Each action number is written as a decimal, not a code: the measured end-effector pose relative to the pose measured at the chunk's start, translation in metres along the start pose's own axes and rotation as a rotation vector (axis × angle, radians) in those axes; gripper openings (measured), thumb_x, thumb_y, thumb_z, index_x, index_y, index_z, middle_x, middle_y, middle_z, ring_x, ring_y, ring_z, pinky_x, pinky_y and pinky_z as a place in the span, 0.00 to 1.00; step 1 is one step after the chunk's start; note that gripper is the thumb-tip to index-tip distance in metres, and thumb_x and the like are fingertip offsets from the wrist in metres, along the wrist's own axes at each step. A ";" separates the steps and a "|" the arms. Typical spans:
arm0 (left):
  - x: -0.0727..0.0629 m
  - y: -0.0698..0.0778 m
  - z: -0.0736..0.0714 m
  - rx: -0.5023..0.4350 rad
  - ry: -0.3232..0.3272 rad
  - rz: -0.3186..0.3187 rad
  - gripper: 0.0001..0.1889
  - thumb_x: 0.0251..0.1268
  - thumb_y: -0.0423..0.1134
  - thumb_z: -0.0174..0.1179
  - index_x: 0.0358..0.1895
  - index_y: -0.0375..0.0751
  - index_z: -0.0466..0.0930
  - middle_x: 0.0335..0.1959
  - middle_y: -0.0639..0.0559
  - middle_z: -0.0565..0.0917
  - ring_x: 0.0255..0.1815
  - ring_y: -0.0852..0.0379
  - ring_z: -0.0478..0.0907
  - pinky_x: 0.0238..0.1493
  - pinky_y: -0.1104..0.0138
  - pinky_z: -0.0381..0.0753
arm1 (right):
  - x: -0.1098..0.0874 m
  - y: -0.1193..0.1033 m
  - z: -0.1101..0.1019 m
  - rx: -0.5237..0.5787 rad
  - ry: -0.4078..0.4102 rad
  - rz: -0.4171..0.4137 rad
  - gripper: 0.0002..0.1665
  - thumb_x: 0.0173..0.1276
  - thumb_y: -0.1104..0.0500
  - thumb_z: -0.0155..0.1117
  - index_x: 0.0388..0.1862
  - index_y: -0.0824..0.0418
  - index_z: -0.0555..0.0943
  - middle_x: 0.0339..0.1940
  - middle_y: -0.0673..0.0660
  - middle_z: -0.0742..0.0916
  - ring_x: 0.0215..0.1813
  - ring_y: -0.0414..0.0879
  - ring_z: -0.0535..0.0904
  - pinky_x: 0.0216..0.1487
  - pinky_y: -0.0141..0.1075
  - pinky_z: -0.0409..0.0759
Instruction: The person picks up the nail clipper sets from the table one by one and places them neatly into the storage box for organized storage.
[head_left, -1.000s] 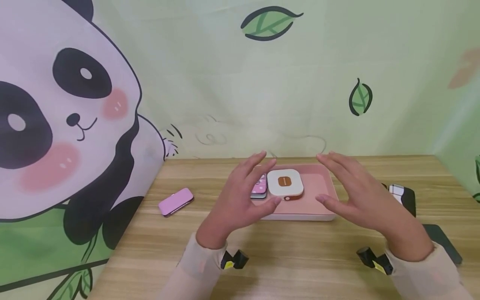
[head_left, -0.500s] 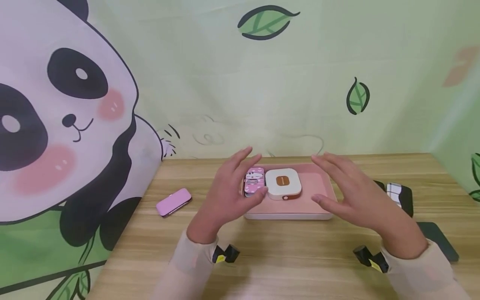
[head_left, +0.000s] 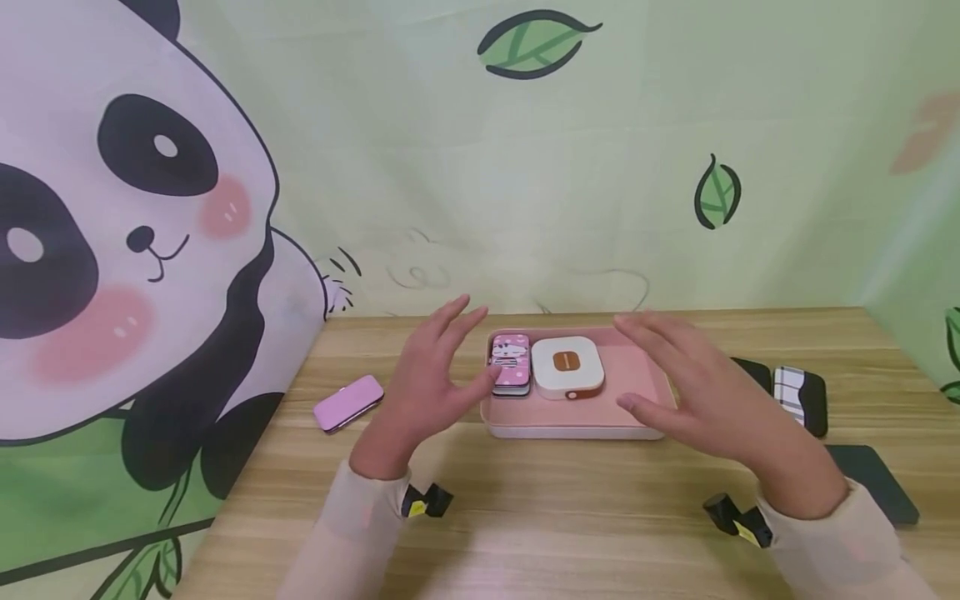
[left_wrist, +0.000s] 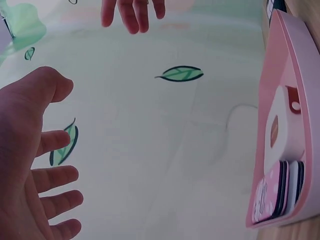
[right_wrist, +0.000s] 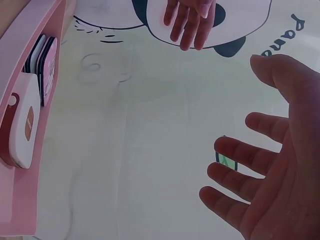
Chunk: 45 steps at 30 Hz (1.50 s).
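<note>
My left hand (head_left: 431, 387) hovers in the air at the left end of a pink tray (head_left: 585, 432), fingers spread and holding nothing. Its thumb overlaps a pink patterned flat case (head_left: 512, 350) in the head view, which lies on a stack of thin cases inside the tray. Beside that stack sits a white, rounded-square box (head_left: 568, 358) with a brown label and brown lower edge. My right hand (head_left: 693, 387) is raised over the tray's right end, also spread and holding nothing. In the right wrist view its palm and fingers (right_wrist: 245, 155) are plainly bare.
A plain pink case (head_left: 348, 403) lies on the wooden table left of the tray. To the right are a black-and-white checked case (head_left: 801, 398) and a dark green flat item (head_left: 873, 483), partly behind my right forearm. A panda-printed cloth (head_left: 450, 167) backs the table.
My left hand has moved left, uncovering the patterned case and the tray's left end. My right hand has shifted slightly left. Objects on the table stay where they were.
</note>
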<state>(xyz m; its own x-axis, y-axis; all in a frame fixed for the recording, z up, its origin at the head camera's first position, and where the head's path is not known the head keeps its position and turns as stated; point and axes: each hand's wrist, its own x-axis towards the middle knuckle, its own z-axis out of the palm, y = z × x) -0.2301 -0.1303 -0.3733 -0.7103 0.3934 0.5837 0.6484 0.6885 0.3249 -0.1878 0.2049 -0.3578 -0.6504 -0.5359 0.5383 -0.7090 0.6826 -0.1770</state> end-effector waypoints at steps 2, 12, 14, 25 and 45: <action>-0.002 -0.004 -0.001 0.000 -0.003 -0.019 0.34 0.63 0.51 0.65 0.73 0.49 0.69 0.76 0.46 0.65 0.74 0.43 0.65 0.69 0.42 0.67 | 0.001 0.000 0.001 -0.003 -0.004 -0.004 0.49 0.58 0.50 0.75 0.76 0.58 0.65 0.72 0.60 0.74 0.73 0.59 0.67 0.64 0.61 0.72; -0.008 -0.019 -0.007 0.042 -0.032 -0.094 0.33 0.65 0.53 0.63 0.73 0.52 0.69 0.76 0.44 0.65 0.74 0.41 0.66 0.69 0.41 0.67 | 0.001 0.001 0.006 0.014 -0.022 -0.039 0.48 0.58 0.49 0.75 0.76 0.56 0.66 0.70 0.56 0.75 0.73 0.55 0.67 0.65 0.57 0.72; -0.010 -0.023 -0.009 0.033 -0.041 -0.120 0.33 0.65 0.53 0.63 0.73 0.52 0.69 0.77 0.45 0.65 0.74 0.41 0.65 0.70 0.41 0.66 | 0.001 0.001 0.007 0.026 -0.034 -0.049 0.49 0.59 0.49 0.75 0.77 0.54 0.65 0.71 0.55 0.74 0.73 0.54 0.67 0.65 0.56 0.73; -0.021 -0.046 -0.020 0.063 -0.062 -0.172 0.34 0.65 0.52 0.63 0.74 0.48 0.68 0.77 0.42 0.64 0.75 0.38 0.63 0.70 0.40 0.64 | 0.001 0.002 0.011 0.070 -0.089 -0.051 0.49 0.61 0.49 0.73 0.78 0.51 0.63 0.72 0.55 0.73 0.72 0.54 0.67 0.64 0.58 0.74; -0.039 -0.089 -0.025 0.069 -0.115 -0.321 0.35 0.68 0.56 0.61 0.75 0.50 0.65 0.76 0.40 0.63 0.76 0.37 0.60 0.71 0.39 0.61 | 0.006 -0.002 0.017 0.073 -0.088 -0.134 0.47 0.60 0.49 0.73 0.76 0.54 0.66 0.71 0.53 0.72 0.71 0.48 0.68 0.68 0.40 0.70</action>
<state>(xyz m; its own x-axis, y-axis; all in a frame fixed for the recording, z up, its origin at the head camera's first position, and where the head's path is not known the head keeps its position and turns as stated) -0.2537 -0.2218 -0.4065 -0.9036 0.2139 0.3710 0.3700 0.8263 0.4246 -0.1945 0.1916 -0.3683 -0.5681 -0.6629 0.4877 -0.8066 0.5661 -0.1700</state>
